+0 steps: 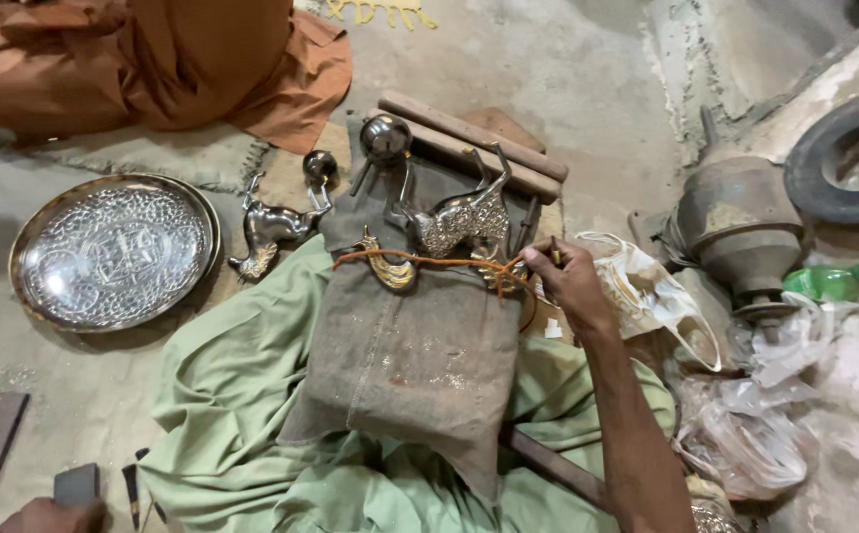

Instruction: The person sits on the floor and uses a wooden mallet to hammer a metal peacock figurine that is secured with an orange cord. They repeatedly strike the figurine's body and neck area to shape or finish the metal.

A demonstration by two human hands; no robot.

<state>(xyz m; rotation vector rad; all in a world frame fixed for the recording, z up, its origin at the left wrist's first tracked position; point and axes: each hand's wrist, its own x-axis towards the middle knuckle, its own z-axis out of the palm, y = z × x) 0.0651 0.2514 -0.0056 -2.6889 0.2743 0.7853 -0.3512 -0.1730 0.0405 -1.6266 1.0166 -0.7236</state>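
The right hand [572,281] has its grip clamped on an orange cord [419,261], a metal deer figurine [461,219] just beyond; the left hand [49,515] is at the frame edge, its grip unclear.

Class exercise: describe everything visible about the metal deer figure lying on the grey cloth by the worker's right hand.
The metal deer figure looks like brass with a silvery, finely engraved body. It lies on its side on the grey cloth, thin legs and curved horns pointing toward the wooden sticks. An orange cord runs just below it. The right hand is beside it.

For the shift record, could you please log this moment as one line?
right hand: pinching orange cord | left hand: by dark block | metal deer: on lap cloth
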